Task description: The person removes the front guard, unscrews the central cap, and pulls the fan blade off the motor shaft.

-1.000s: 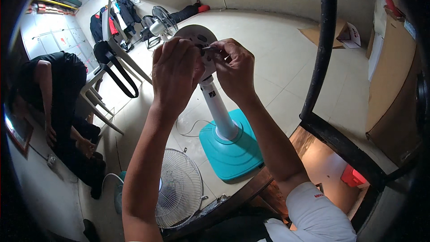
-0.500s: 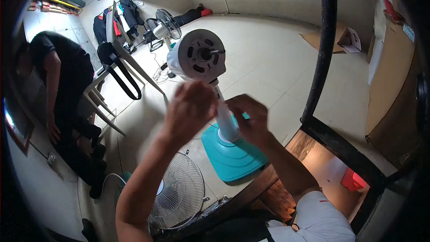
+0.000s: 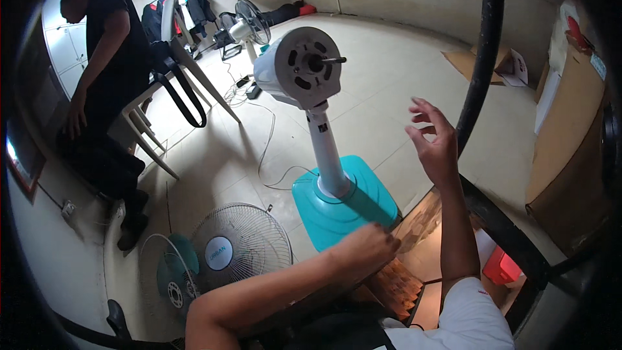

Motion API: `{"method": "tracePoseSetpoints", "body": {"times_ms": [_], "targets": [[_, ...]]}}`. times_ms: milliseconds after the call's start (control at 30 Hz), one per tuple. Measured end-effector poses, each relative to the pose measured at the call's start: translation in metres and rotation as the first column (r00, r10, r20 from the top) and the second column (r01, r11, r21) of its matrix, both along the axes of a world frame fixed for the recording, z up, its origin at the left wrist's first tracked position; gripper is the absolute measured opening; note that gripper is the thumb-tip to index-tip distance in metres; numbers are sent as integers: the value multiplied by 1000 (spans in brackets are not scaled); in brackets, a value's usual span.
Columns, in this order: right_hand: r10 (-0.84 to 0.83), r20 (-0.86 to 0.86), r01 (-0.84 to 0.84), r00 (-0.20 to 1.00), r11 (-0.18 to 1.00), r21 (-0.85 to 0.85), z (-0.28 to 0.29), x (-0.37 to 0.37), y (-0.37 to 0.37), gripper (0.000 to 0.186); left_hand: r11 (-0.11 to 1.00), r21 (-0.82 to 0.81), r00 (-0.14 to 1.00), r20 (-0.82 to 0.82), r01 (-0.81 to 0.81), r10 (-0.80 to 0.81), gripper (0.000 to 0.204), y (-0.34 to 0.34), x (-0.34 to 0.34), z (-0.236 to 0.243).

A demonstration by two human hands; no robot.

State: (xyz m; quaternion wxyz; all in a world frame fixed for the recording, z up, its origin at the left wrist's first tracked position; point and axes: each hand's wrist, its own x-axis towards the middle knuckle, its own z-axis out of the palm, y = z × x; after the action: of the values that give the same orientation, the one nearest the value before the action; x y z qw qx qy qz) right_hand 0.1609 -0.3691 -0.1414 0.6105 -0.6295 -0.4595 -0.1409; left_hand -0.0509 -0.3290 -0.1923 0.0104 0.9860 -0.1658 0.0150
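In front of me stands a pedestal fan without its blades or guard. Its white motor head (image 3: 298, 68) has a bare metal shaft (image 3: 334, 60). A white pole (image 3: 327, 149) joins the head to a teal base (image 3: 311, 220). My right hand (image 3: 437, 146) is raised in the air to the right of the pole, fingers apart and slightly bent, holding nothing. Low over the front of the base, by the wooden edge, my left hand (image 3: 369, 246) has its fingers curled in; whatever may be inside is hidden.
A wire fan guard (image 3: 249, 240) and teal fan blades (image 3: 184, 253) lie at the lower left. Someone in dark clothes (image 3: 120, 45) stands beside a chair (image 3: 139, 100). Another fan (image 3: 243, 29) stands behind. A black metal post (image 3: 481, 58) and cardboard (image 3: 570, 123) are on the right.
Both hands have left the fan's pole: the left came down toward me, the right moved right and opened. The person at the left has straightened up from bending.
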Motion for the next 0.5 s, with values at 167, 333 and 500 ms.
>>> {"method": "tracePoseSetpoints", "body": {"times_ms": [167,333,500], "targets": [[115,157,-122,981,992,34,19,3,-1,12,996,15,916,393,-93,79,25,43,4,34],[19,83,-24,996,998,50,24,16,-18,12,911,-167,659,643,-376,390,20,78,-21,106],[-486,90,464,869,865,189,-66,92,-40,15,825,-234,330,834,-514,442,26,105,-25,180]]}}
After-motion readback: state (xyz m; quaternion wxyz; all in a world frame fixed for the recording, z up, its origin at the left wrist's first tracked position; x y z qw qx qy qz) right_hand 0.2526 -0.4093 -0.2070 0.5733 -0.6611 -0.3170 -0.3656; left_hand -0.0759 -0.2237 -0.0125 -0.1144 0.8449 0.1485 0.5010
